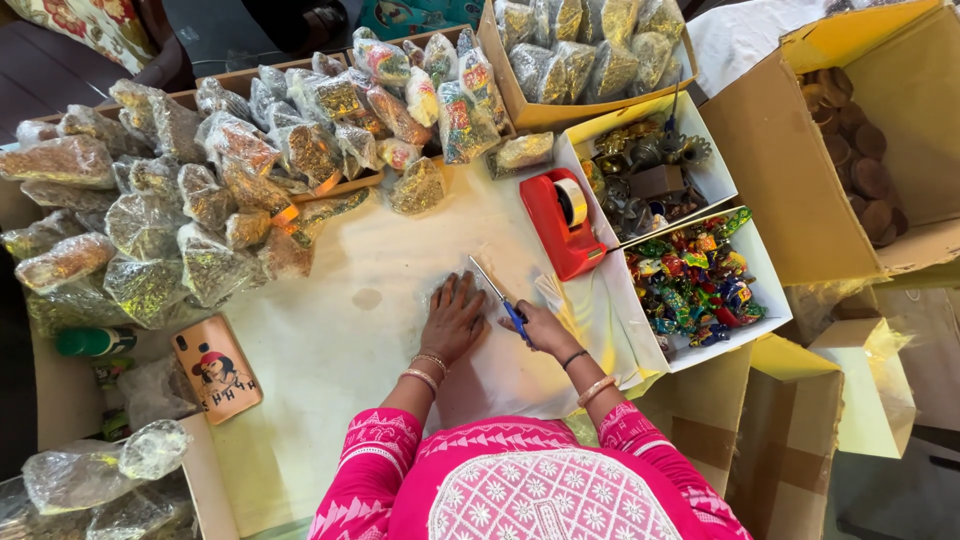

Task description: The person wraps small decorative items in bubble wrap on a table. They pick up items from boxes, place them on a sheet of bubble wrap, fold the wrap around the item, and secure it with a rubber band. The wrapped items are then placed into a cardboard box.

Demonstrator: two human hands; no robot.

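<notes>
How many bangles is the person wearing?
4 that I can see: two on the left wrist behind the left hand, two on the right wrist behind the right hand. Sleeves may hide more.

blue-handled scissors [505, 305] lie just left of the red tape dispenser [560, 225]; below it a pink sleeve [370, 465] with white zigzags, left an orange phone case [217, 368].

One head-worn camera looks steeply down, close above the table [330, 350].
</notes>
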